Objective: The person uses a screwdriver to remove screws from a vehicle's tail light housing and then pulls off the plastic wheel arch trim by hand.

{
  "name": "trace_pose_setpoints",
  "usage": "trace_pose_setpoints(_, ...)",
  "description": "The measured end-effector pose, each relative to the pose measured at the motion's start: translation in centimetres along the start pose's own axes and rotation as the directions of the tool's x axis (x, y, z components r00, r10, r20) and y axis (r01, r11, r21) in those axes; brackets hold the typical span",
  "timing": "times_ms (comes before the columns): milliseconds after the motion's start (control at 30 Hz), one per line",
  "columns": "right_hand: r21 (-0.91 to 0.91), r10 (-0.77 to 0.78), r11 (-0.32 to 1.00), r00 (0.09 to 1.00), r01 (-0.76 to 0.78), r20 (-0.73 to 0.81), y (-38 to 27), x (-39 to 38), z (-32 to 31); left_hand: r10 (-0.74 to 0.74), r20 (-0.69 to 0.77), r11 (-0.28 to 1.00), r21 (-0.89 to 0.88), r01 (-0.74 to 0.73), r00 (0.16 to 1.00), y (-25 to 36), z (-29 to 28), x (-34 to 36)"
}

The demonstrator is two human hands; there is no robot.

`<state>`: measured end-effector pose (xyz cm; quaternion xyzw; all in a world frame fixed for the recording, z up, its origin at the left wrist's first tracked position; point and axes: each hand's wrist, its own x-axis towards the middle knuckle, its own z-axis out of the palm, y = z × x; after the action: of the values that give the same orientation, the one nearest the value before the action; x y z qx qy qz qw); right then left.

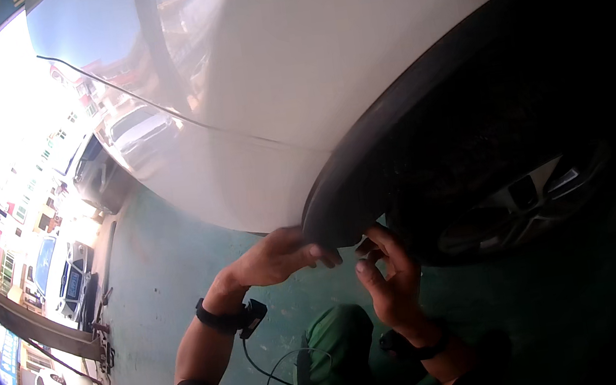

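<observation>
A white car bumper (245, 177) curves down to a black wheel arch trim (350, 156). At the lower corner where they meet is my left hand (277, 258), palm down against the bottom edge, fingers stretched out and partly shaded. My right hand (395, 278) is raised just right of it, beneath the end of the trim. Its thumb and fingers are bent toward each other near the trim's underside; anything between them is too small and dark to make out. Behind the right hand, the wheel (525, 204) sits in deep shadow.
Below my hands is my knee in green trousers (342, 342), above a green floor (175, 239). A thin cable (269, 374) runs from a device on my left wrist strap (223, 318). A metal post (33, 334) and parked cars (68, 272) stand at the left.
</observation>
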<state>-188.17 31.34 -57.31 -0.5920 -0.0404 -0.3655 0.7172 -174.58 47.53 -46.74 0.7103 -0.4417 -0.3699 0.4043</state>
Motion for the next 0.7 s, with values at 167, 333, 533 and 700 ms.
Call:
trace_pose_setpoints(167,-0.144,-0.023,0.989,0.999,0.017,-0.041,1.0,0.1,-0.7,-0.012,-0.402,0.993,0.102,0.058,0.915,-0.3,3.7,-0.2)
trace_pose_setpoints(333,-0.043,0.197,0.977,0.961,-0.209,-0.192,-0.7,1.7,-5.1,0.119,-0.472,0.989,0.138,-0.060,0.873,-1.6,5.5,1.5)
trace_pose_setpoints(533,-0.474,0.523,0.765,0.850,-0.436,0.063,10.3,-5.6,-6.3,0.148,-0.533,0.961,0.275,0.006,0.833,-3.5,6.1,3.1)
trace_pose_setpoints(700,-0.997,0.970,0.020,0.238,0.071,0.036,23.6,-15.3,-12.0,0.371,-0.548,0.848,0.529,-0.034,0.750,-5.5,6.5,5.2)
